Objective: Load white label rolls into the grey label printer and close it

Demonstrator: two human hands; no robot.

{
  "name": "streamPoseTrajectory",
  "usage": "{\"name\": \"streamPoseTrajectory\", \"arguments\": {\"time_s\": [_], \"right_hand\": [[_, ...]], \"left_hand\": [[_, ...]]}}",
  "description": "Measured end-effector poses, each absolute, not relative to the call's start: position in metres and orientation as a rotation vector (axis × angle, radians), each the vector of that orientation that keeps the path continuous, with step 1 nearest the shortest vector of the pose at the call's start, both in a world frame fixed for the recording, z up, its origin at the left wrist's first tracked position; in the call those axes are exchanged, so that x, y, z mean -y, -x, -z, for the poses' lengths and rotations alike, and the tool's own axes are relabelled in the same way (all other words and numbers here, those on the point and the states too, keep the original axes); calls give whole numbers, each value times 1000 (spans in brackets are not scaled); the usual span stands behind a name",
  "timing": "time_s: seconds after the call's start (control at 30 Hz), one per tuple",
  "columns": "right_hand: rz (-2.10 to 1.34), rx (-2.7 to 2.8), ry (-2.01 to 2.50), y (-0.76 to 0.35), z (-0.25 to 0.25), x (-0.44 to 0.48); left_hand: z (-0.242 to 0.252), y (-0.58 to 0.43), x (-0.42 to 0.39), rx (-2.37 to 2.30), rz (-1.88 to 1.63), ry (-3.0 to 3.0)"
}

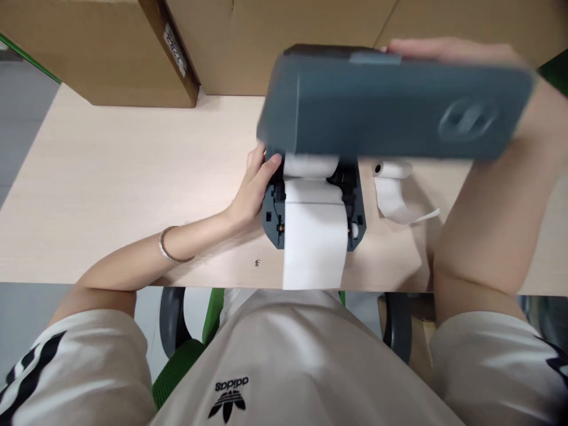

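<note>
A dark blue-grey label printer stands on the table with its large lid raised. Inside sits a white paper roll, and a wide white strip runs from it over the printer's front towards my body. My left hand grips the printer's left side, thumb on the rim. Behind the lid's right part is my right hand, holding the lid's far edge; most of its fingers are hidden and the lid is blurred.
A small paper roll with a loose curled end lies right of the printer. Cardboard boxes line the back of the pale wooden table. A chair armrest is below the front edge.
</note>
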State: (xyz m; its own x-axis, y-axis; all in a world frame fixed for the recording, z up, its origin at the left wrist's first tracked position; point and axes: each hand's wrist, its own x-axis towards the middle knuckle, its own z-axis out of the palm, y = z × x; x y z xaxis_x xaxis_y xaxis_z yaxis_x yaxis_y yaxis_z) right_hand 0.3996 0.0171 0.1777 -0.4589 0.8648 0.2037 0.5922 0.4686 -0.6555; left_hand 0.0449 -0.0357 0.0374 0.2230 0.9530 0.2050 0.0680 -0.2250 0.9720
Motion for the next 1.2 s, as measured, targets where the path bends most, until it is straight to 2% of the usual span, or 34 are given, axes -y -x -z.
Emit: {"name": "streamPoseTrajectory", "arguments": {"time_s": [0.23,0.43,0.53,0.63,0.77,0.87,1.03,1.2], "right_hand": [[-533,1620,1342,-345,-142,-34],[-475,1707,1534,-335,-135,-38],[-165,1695,1588,-326,-149,-18],[76,2008,1608,-311,-162,4],[-199,2637,1437,-294,-157,15],[-366,2723,1519,-284,-149,14],[-328,2687,1764,-270,-153,15],[-216,2677,1620,-277,-158,17]], "left_hand": [[-26,-24,28,-1058,-1085,-1516],[-32,-21,24,-1146,-1110,-1615],[-36,-21,25,-1184,-1120,-1652],[-39,-21,25,-1180,-1116,-1682],[-39,-23,24,-1173,-1108,-1691],[-39,-24,25,-1185,-1114,-1672],[-35,-22,24,-1159,-1116,-1658],[-31,-19,21,-1143,-1119,-1660]]}}
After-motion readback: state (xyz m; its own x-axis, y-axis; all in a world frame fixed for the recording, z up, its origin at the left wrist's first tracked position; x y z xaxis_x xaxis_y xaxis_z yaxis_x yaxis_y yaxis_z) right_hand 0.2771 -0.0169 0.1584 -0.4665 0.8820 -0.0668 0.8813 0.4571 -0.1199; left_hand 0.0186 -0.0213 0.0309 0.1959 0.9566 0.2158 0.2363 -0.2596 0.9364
